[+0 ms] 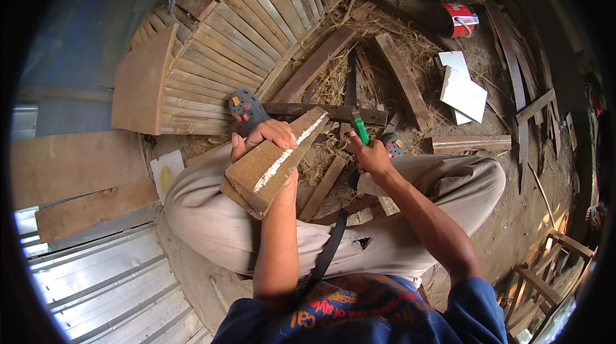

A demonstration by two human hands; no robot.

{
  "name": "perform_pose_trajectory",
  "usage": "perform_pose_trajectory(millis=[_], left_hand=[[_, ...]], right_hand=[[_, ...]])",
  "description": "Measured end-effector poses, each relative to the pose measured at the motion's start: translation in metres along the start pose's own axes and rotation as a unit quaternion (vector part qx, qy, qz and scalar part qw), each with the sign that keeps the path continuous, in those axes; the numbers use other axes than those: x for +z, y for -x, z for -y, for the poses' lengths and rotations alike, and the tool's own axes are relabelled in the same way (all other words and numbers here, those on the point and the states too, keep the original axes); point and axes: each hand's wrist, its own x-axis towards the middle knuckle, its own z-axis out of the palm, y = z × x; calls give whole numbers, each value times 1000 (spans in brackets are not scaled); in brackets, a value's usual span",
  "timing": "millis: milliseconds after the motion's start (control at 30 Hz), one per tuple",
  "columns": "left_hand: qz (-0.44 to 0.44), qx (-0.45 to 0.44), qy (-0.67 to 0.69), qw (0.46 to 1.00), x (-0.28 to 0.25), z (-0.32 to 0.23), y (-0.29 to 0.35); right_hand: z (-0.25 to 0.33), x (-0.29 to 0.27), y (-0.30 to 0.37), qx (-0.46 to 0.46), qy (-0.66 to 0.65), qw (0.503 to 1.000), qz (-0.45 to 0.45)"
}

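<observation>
left grip [268, 135] holds board [255, 168]; shirt [391, 318] bears lettering.

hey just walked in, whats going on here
A person sits on the ground. The left hand grips a wooden piece with a white strip along its face. The right hand holds a green tool, apart from the wood. Loose boards and shaving-like strips lie in front.

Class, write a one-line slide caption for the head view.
Left hand holding a white-streaked wooden block, right hand gripping a green tool, planks lying beyond.
</observation>
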Motion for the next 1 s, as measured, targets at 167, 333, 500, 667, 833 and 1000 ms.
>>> perform_pose_trajectory(millis=[167,333,500,667,833,1000], left_hand=[[25,-9,6,1000,-6,13,9],[107,20,58,992,-3,26,26],[57,32,18,998,-10,16,19],[-69,5,-27,997,-13,23,3],[28,36,158,986,-13,30,2],[-48,58,23,997,-12,29,-3]], right_hand=[[-4,12,-15,-113,198,973,-33],[81,-13,17,-162,48,985,-21],[110,-21,19,-447,-175,876,-56],[28,24,-27,165,3,984,-62],[123,-20,-2,-274,-110,954,-49],[243,-49,79,-608,-190,768,-66]])
